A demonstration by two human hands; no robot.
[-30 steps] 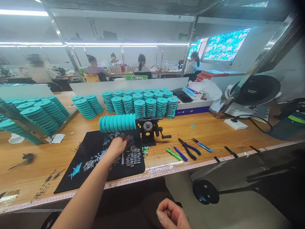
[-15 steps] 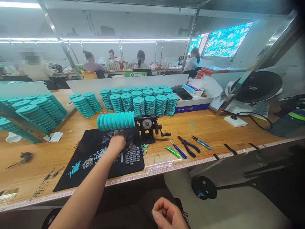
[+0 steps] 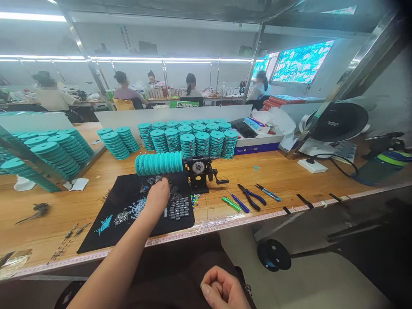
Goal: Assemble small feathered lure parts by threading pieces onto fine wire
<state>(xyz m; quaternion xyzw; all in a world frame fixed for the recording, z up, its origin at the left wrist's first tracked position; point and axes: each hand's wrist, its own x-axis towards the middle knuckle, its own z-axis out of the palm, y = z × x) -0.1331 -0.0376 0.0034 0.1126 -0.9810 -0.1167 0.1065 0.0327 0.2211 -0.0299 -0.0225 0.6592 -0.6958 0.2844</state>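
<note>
My left hand (image 3: 157, 197) rests on the black mat (image 3: 106, 231), just below a long roll of teal spools (image 3: 159, 163) mounted on a black hand-crank winder (image 3: 198, 171). Its fingertips are hidden behind the hand, so any grip is unclear. Thin dark pieces and pale beadwork lie around it on the mat. Close by sits a block of small dark weights (image 3: 179, 208). My right hand (image 3: 222, 288) hangs low over my lap, off the table, its fingers curled closed with nothing visible in them.
Several stacks of teal spools (image 3: 188, 145) stand behind the winder on the wooden bench (image 3: 283, 171). Pliers (image 3: 251, 197) and small blue and green tools lie to the right. A tape measure runs along the bench edge. Other people sit at far tables.
The view has swung slightly, shifting the bench in the picture. My right hand has drifted a little to the left. My left hand stays at the mat below the spools.
</note>
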